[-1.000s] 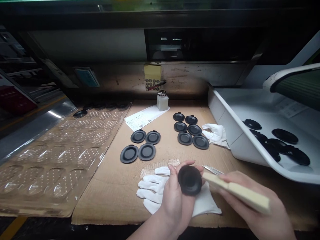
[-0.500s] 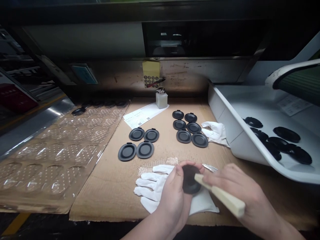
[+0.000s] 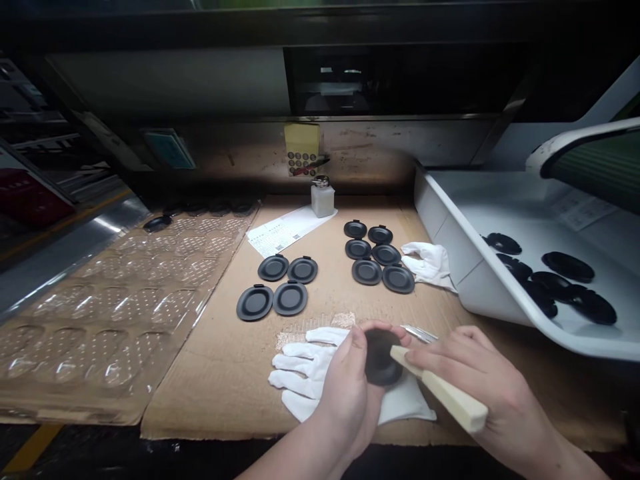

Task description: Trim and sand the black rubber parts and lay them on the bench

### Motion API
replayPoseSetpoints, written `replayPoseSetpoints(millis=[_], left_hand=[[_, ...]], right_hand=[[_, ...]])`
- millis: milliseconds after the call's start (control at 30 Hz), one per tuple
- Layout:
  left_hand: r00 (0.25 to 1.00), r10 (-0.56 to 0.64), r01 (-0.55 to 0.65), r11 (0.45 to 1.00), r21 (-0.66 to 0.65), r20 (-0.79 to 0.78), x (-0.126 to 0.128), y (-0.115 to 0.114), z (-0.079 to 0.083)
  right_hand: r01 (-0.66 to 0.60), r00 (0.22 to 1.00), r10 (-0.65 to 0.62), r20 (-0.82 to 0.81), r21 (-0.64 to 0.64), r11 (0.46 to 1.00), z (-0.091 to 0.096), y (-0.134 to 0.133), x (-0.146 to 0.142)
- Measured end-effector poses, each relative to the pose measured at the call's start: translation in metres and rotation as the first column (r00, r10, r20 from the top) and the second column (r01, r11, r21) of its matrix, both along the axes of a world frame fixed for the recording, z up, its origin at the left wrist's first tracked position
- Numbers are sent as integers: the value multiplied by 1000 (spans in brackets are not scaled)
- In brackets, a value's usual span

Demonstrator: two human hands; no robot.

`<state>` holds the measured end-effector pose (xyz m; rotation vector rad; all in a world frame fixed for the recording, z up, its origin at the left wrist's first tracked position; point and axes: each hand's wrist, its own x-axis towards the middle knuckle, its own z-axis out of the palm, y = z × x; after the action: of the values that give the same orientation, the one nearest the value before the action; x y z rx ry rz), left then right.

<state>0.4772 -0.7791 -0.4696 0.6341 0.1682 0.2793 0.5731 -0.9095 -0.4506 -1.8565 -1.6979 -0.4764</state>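
My left hand (image 3: 353, 387) is closed round the edge of a round black plastic cap (image 3: 381, 360), its face turned up toward me. In my right hand (image 3: 487, 387) is a cream-coloured, stick-like block (image 3: 457, 400), its narrow end at the cap's right edge. Whether that tip presses on the cap is hard to tell. A white glove (image 3: 305, 373) lies flat beneath my left hand. Just beyond my right fingers a metal tool, perhaps a cutter (image 3: 419, 333), lies on the cardboard (image 3: 215, 387). Two groups of similar black caps (image 3: 290, 299) (image 3: 367, 272) rest farther back.
On the left lies a clear moulded tray (image 3: 115, 303) with several black parts at its far end. A white bin (image 3: 480, 287) holding black caps stands at right, a second glove (image 3: 429, 262) beside it. A bottle (image 3: 323, 199) stands on a paper sheet (image 3: 285, 230) at the back.
Both hands keep nearly the same pose, with the cap and the cream block still held. My right hand has shifted very slightly; the view has moved a little.
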Motion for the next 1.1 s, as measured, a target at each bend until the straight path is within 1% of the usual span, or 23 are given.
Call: replayPoseSetpoints(millis=[67,133,233,300,400,467,600,700,800,867,933,1033,1100], left_hand=[[999,-8,9,1000,11,-32,1,0,0],[996,-1,2,1000,14,-84,1,1,0],[997,17,-18,1000,-17,-82,1,1,-2],[998,34,-36,998,-54,-53,1,0,-4],[996,60,-65,995,-82,-68,2,0,-5],[995,57,-63,994,-86,-79,1,0,-5],[999,18,-22,996,-89,-39,1,1,-4],[999,19,-22,995,-96,-36,2,1,-3],[998,28,-34,994,-107,-62,3,2,-2],[998,27,-34,992,-120,-58,3,2,-2],[999,16,-21,991,-131,-41,3,2,-3],[999,5,-9,990,-138,-33,3,2,-4],[999,10,-14,991,-131,-36,3,1,-3]], right_hand=[[2,1000,-2,15,-13,1000,4,2,1],[-4,1000,4,12,1,1000,8,8,4],[-12,999,14,-33,41,999,5,11,2],[-22,998,25,-62,56,998,-4,6,-5],[-68,993,71,-89,33,997,-15,-6,-16],[-77,991,81,-111,43,996,-17,-13,-17],[-47,992,49,-118,24,999,-16,-21,-8],[-50,994,51,-100,11,999,-16,-11,-13],[-74,990,83,-114,80,994,-18,8,-27],[-90,985,105,-135,114,989,-19,17,-33],[-94,983,107,-149,87,992,-19,14,-32],[-69,990,65,-121,-31,997,-17,-5,-21],[-46,995,38,-93,-86,995,-14,-14,-16]])
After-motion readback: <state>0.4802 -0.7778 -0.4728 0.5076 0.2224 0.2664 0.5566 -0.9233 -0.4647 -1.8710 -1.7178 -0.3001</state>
